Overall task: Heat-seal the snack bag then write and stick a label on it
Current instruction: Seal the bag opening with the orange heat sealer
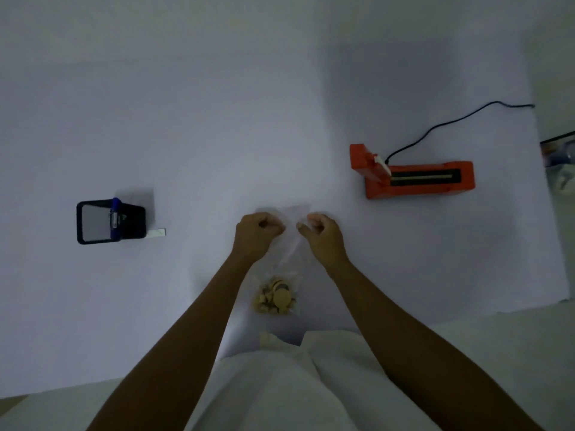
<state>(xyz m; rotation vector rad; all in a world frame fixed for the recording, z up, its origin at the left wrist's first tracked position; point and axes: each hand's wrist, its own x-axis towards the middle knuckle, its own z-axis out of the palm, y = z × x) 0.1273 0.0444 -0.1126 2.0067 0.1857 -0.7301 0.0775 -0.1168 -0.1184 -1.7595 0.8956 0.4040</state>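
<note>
The clear snack bag [287, 262] lies on the white surface [217, 135] between the two hands, its far, empty end pinched at each corner — left hand [256, 233] on the left corner, right hand [322, 234] on the right. Its long axis runs near to far, snacks [277, 298] heaped at the near end, mouth pointing away. Both hands are curled into loose fists, fingers pressed on the plastic, forearms reaching out from the near edge. The orange heat sealer [417, 177] sits far right; the black pen holder [107, 220] sits well left, a small label [157, 233] just beside it.
</note>
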